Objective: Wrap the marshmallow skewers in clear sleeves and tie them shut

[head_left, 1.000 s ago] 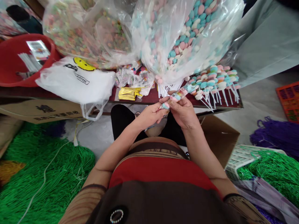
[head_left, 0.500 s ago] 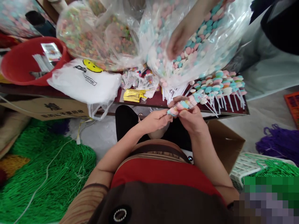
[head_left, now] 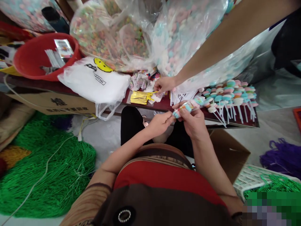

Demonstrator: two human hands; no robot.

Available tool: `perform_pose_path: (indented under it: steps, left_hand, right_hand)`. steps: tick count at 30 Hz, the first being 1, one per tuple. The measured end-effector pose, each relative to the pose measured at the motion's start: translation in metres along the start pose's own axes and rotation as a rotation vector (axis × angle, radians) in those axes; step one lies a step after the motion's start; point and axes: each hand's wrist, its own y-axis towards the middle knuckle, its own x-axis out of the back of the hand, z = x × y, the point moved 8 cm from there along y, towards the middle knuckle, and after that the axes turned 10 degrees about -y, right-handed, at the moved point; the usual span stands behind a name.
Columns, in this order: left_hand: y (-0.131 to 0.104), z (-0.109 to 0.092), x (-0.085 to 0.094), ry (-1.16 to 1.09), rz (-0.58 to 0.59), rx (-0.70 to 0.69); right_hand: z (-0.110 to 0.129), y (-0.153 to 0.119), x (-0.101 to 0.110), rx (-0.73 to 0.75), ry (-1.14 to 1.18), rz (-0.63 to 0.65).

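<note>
Both of my hands are on a wrapped candy skewer (head_left: 185, 108) in pink, blue and white, held above my lap at the table's front edge. My right hand (head_left: 193, 119) grips it along its length, thumb on top. My left hand (head_left: 162, 124) pinches its lower left end. Just beyond, a co-worker's hand (head_left: 166, 84) has its fingers at the yellow twist ties (head_left: 141, 97). White sticks (head_left: 182, 97) lie behind my right hand. To their right rests a pile of candy skewers (head_left: 231, 94) on white sticks.
Large clear bags of candies (head_left: 113, 37) stand along the back. At left are a red basin (head_left: 28, 69) and a white smiley bag (head_left: 94, 81). Green cord (head_left: 47, 169) heaps on the floor. An open cardboard box (head_left: 230, 150) and a white basket (head_left: 251, 175) sit at right.
The co-worker's hand has come out of the candy bag and moved left and down to the yellow twist ties. My hands still hold the skewer; the view has shifted slightly.
</note>
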Motion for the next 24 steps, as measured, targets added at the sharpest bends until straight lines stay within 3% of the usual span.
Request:
perform_pose_path:
  steps: [2, 3, 5, 8, 9, 14, 16, 20, 24]
  left_hand:
    - [-0.005, 0.004, -0.012, -0.219, 0.206, 0.05]
    - [-0.007, 0.004, -0.015, -0.287, 0.25, 0.059]
    - [-0.006, 0.005, -0.006, -0.271, 0.161, 0.026]
    - [-0.007, 0.005, 0.021, -0.084, -0.146, -0.052]
    - [-0.008, 0.006, 0.026, -0.079, -0.188, -0.053]
    - [-0.016, 0.016, 0.025, -0.554, 0.021, 0.058]
    - [-0.019, 0.012, 0.034, -0.749, 0.012, 0.052]
    - [-0.02, 0.006, 0.055, -0.97, -0.118, -0.019]
    - [-0.021, 0.015, 0.046, -0.99, -0.097, 0.009]
  right_hand:
    - [0.003, -0.001, -0.008, -0.026, 0.034, 0.164]
    - [0.002, -0.001, -0.01, -0.045, 0.041, 0.193]
    - [-0.002, 0.003, -0.01, -0.067, 0.034, 0.129]
    - [-0.009, 0.008, -0.016, -0.059, 0.023, 0.005]
    - [-0.011, 0.01, -0.022, -0.055, 0.023, 0.015]
    - [-0.006, 0.015, -0.044, 0.0, -0.02, 0.264]
    - [-0.002, 0.016, -0.042, 0.02, -0.052, 0.314]
    - [-0.007, 0.017, -0.032, -0.027, -0.03, 0.194]
    - [-0.026, 0.008, -0.043, -0.151, -0.004, 0.164]
